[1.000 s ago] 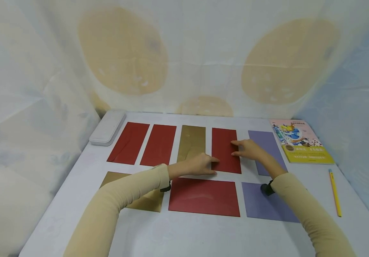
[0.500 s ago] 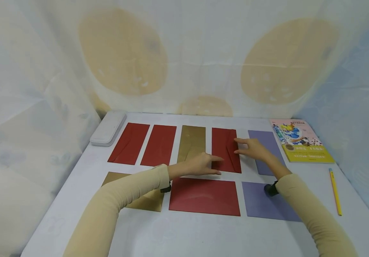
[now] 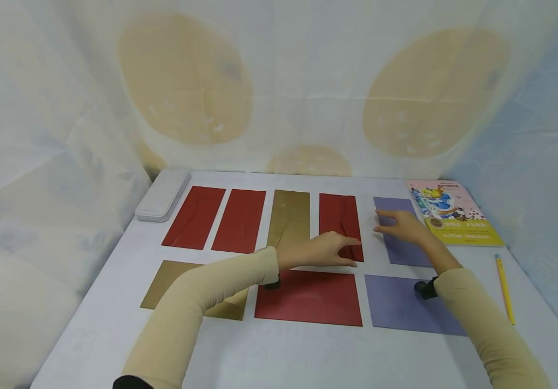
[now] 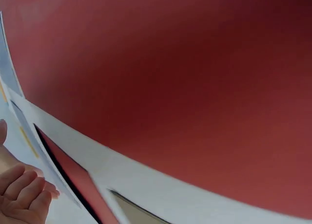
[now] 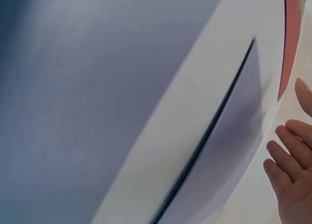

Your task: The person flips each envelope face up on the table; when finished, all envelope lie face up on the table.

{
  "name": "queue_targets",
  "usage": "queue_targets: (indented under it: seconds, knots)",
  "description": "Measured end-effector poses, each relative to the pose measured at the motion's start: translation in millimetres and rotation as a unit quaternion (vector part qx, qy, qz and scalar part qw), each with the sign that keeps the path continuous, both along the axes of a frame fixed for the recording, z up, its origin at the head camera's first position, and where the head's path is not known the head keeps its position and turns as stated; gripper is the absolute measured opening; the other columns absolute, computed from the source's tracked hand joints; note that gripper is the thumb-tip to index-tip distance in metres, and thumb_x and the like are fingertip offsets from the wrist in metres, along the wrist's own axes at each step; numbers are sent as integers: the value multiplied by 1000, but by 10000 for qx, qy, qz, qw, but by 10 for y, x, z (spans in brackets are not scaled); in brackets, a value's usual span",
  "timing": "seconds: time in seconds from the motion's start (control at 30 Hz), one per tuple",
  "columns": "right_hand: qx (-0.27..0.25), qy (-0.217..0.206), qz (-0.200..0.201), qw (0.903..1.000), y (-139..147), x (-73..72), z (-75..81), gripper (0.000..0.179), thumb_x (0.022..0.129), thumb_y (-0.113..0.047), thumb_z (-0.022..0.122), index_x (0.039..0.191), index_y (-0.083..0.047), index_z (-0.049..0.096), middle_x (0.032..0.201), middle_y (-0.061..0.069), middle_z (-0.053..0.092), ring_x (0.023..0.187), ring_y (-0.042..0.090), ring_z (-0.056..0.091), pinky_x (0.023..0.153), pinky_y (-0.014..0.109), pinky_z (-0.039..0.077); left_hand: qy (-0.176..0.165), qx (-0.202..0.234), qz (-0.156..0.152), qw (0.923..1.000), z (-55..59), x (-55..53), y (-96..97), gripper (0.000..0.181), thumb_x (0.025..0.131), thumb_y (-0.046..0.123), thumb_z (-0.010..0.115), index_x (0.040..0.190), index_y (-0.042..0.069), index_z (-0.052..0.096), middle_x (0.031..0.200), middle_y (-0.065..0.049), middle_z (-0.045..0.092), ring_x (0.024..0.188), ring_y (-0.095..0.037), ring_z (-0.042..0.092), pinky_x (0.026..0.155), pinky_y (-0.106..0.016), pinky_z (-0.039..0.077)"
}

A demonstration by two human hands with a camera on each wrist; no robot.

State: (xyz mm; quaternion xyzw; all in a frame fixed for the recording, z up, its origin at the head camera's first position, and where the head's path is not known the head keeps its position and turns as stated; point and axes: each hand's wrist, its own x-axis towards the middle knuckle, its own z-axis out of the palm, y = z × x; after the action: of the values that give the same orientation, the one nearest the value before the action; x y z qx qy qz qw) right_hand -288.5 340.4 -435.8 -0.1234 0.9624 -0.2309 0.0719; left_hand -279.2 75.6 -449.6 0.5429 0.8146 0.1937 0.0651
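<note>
My left hand (image 3: 320, 251) reaches over the near part of a red envelope (image 3: 334, 216) in the back row, index finger and thumb extended and apart. Diagonal flap lines show on that envelope's right side. Further right, my right hand (image 3: 402, 227) hovers over a purple envelope (image 3: 405, 256), its fingers pointing left and spread, with nothing between them. In the left wrist view, the front red envelope (image 4: 161, 87) fills most of the picture, with the left hand (image 4: 24, 197) low at the left. The right wrist view has the right hand (image 5: 295, 175) at its right edge, beside purple envelopes.
Two more red envelopes (image 3: 193, 219) and a gold one (image 3: 289, 213) lie in the back row. In front are gold (image 3: 167, 281), red (image 3: 310, 308) and purple (image 3: 390, 310) envelopes. A white case (image 3: 163, 194), a picture book (image 3: 454, 213) and a yellow pencil (image 3: 504, 289) lie around them.
My right hand has left the red envelope's right edge and moved right over the purple one. My left hand has shifted right across the red envelope, whose flap lines have come into view.
</note>
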Motion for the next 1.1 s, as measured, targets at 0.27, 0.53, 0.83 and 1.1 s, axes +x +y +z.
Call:
queue_targets:
  seconds: [0.27, 0.53, 0.83, 1.1]
  knots:
    - [320, -210, -539, 9978, 309, -70, 5, 67, 94, -39, 62, 141, 4, 43, 139, 34, 41, 124, 55, 38, 93, 66, 37, 291, -286, -52, 9992, 2, -45, 441, 58, 89, 37, 70, 135, 6, 55, 107, -2, 69, 74, -1, 59, 73, -11, 44]
    - [272, -622, -938, 9933, 410, -123, 33, 70, 95, -40, 60, 144, 4, 37, 142, 36, 33, 126, 57, 33, 88, 67, 40, 533, -649, -57, 9965, -16, -104, 834, 57, 89, 40, 69, 133, 7, 57, 124, -2, 64, 107, -7, 61, 86, -14, 44]
    - [548, -425, -922, 9933, 379, -191, 82, 65, 96, -37, 58, 142, 7, 39, 141, 35, 36, 128, 55, 32, 99, 67, 28, 899, -1198, 69, 9887, -51, -38, 1035, 64, 89, 44, 68, 140, 11, 51, 134, -1, 57, 115, -8, 56, 94, -18, 41]
    - [495, -454, -927, 9934, 341, -251, 118, 66, 96, -36, 58, 142, 7, 39, 142, 35, 35, 129, 55, 30, 101, 66, 25, 709, -1412, 267, 9871, -115, -10, 978, 64, 90, 46, 65, 142, 12, 48, 134, 0, 57, 117, -7, 54, 94, -17, 40]
